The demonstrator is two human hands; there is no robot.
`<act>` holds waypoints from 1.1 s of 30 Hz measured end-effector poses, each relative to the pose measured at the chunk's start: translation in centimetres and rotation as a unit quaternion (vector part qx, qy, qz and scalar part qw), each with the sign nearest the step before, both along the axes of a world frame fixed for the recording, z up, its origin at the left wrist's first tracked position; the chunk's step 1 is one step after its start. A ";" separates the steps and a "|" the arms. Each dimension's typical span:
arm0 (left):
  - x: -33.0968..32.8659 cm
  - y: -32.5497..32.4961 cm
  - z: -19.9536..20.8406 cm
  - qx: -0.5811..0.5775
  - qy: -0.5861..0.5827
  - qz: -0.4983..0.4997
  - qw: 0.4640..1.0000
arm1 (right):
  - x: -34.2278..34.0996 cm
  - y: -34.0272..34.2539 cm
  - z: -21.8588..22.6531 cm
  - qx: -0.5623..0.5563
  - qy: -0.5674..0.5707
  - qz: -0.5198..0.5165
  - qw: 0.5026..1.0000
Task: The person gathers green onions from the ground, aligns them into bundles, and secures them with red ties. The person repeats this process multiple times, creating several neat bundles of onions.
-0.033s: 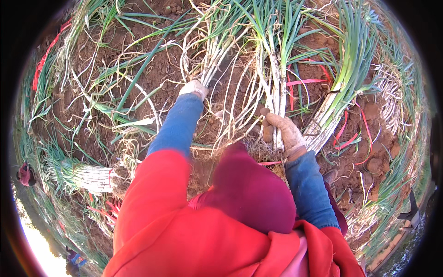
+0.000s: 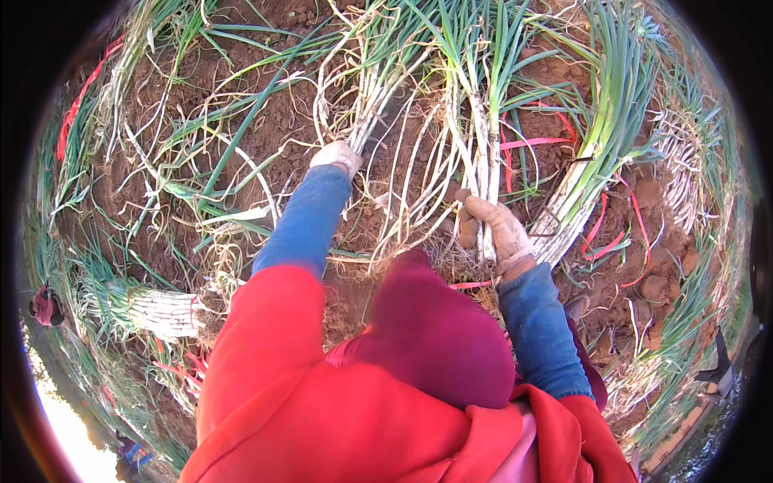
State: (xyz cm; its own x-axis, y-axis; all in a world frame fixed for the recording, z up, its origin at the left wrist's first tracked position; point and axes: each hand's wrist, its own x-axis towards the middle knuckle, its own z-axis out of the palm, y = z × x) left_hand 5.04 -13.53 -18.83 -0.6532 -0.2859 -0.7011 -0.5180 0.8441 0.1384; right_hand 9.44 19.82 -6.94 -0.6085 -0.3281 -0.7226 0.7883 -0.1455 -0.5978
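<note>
Step in hand, my read: handling loose spring onions by their white ends, both hands at work.

Right hand (image 2: 497, 229), gloved: closed, thumb and fingers around the lower white ends of the right clump (image 2: 486, 133). Those stalks run away from it, green leaves at the far side. Left hand (image 2: 336, 155), farther out and left: sits at the near end of the left clump (image 2: 370, 101), white stems meeting it. Fingers hidden, so can't tell whether it grips or only touches.

Between the two hands: thin, pale loose stalks (image 2: 411, 177) strewn over brown soil (image 2: 338, 233), some crossing toward the right clump. Just right of the right hand: a thick onion bundle (image 2: 580, 185) with a dark band around it, leaves to the far right. Red ribbon (image 2: 535, 143) lies between it and the right clump.

Next move, judging from this: calls for a firm right grip near the ends, plus a sure left hold on its own stems before any lift. Risk: thin stalks look tangled, could drag along or snap.
</note>
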 end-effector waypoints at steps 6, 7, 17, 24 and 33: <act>2.0 0.1 7.9 0.452 0.068 0.256 0.852 | -0.8 -1.7 0.3 0.019 0.043 -0.013 0.999; 2.3 0.5 8.8 0.529 0.070 0.253 0.807 | -0.9 -2.5 0.0 -0.003 0.053 -0.005 0.999; 6.4 6.6 8.4 0.549 -0.057 0.158 0.819 | -1.4 -6.0 -4.6 0.067 0.023 0.036 0.997; 3.5 6.2 8.6 0.469 0.080 0.239 0.847 | -2.0 -2.5 -4.0 0.199 0.334 0.235 0.891; 3.9 10.1 4.3 0.521 0.091 0.299 0.794 | -0.2 -3.2 -3.1 0.083 0.116 0.110 0.984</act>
State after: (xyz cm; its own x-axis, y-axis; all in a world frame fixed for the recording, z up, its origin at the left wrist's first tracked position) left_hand 8.96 -3.48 -14.53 -0.7372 0.0904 -0.6696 -0.6740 -0.1676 0.7195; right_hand 9.23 16.60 -10.06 -0.6902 -0.3601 -0.6277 0.6300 0.1279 -0.7660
